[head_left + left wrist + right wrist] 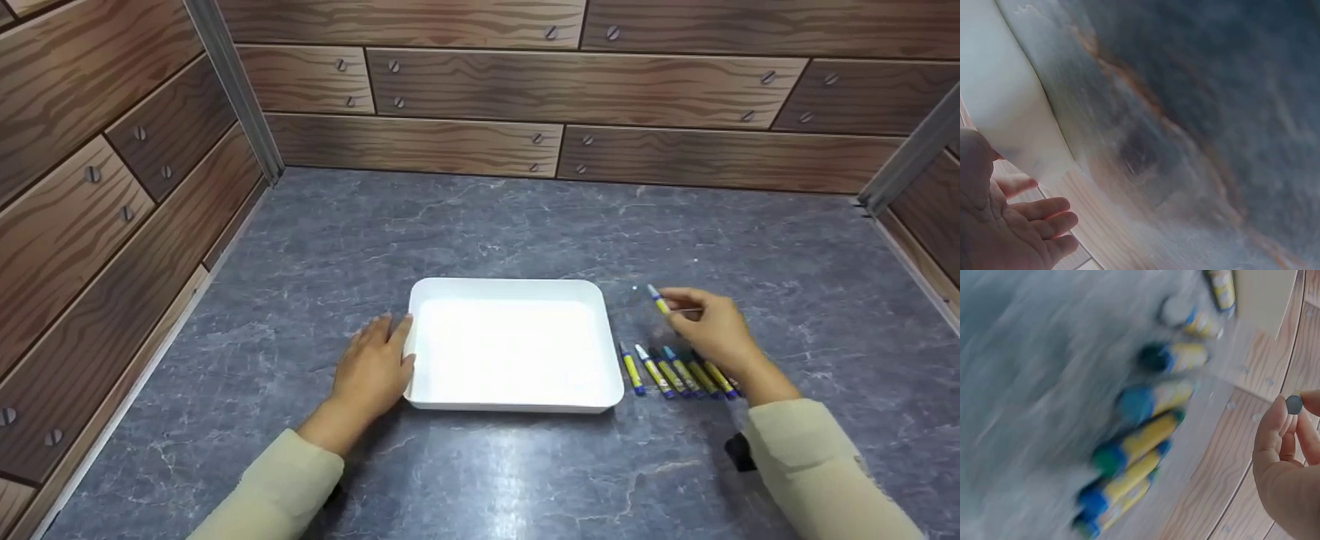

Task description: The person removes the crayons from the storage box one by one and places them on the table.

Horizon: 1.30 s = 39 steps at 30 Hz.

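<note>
A white rectangular tray [514, 349] lies on the grey marbled surface. My left hand [373, 369] rests against the tray's left side, with its thumb and forefinger touching the wall; the left wrist view shows the other fingers [1053, 225] loosely extended. To the tray's right, my right hand [716, 330] pinches a yellow-and-blue wrapped crayon [658, 300] between thumb and fingers, above the surface. Its greyish round end [1294, 405] faces the right wrist camera. Several similar crayons [654, 371] lie side by side below that hand, partly hidden by it in the head view.
Wood-patterned panels [465, 82] stand at the back and both sides. A small black object [740, 452] lies beside the right sleeve [806, 442]. One crayon [631, 371] lies close to the tray's right wall.
</note>
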Available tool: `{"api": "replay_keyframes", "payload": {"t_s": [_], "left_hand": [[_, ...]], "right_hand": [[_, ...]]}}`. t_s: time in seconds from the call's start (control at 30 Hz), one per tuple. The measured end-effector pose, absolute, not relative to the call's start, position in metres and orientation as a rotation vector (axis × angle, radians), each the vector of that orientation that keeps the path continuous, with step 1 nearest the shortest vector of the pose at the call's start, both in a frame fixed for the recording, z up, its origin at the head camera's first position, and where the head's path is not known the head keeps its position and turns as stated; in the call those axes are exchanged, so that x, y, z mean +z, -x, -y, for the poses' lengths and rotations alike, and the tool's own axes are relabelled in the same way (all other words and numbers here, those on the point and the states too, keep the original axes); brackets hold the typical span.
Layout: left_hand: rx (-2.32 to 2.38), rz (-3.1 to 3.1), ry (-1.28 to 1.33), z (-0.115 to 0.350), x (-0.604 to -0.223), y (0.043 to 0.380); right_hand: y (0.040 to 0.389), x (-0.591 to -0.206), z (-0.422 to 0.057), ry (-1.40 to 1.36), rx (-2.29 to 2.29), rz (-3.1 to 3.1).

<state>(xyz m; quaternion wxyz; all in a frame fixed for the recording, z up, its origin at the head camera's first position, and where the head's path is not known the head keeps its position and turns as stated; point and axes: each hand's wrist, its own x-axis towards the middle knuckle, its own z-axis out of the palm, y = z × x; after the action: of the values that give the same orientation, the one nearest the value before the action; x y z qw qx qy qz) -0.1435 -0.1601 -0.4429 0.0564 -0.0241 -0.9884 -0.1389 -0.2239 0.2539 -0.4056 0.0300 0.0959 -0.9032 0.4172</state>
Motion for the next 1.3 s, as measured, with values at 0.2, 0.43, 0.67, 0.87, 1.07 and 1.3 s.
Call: {"api": "replay_keyframes", "payload": {"t_s": [0.2, 0.43, 0.67, 0.87, 1.07, 1.3], "left_hand": [[-0.427, 3.000, 0.071, 0.162, -0.443, 0.143], [-0.438, 3.020, 0.064, 0.163, -0.442, 0.143], [-0.433, 3.001, 0.067, 0.164, -0.442, 0.143], [-0.418, 3.000, 0.057, 0.164, -0.443, 0.142], [-0.409, 2.988, 0.067, 0.163, -0.443, 0.142], [-0.417, 2.994, 0.072, 0.159, -0.443, 0.143]], "right_hand": [[0.216, -0.410, -0.283, -0.210, 1.211, 2.879], [0.206, -0.422, -0.312, -0.165, 1.123, 2.904], [0.199, -0.434, -0.332, -0.145, 1.070, 2.948], [0.195, -0.438, -0.338, -0.137, 0.956, 3.038], [0.194, -0.439, -0.341, -0.106, 0.927, 3.085], [0.190, -0.439, -0.343, -0.092, 0.913, 3.104]]}}
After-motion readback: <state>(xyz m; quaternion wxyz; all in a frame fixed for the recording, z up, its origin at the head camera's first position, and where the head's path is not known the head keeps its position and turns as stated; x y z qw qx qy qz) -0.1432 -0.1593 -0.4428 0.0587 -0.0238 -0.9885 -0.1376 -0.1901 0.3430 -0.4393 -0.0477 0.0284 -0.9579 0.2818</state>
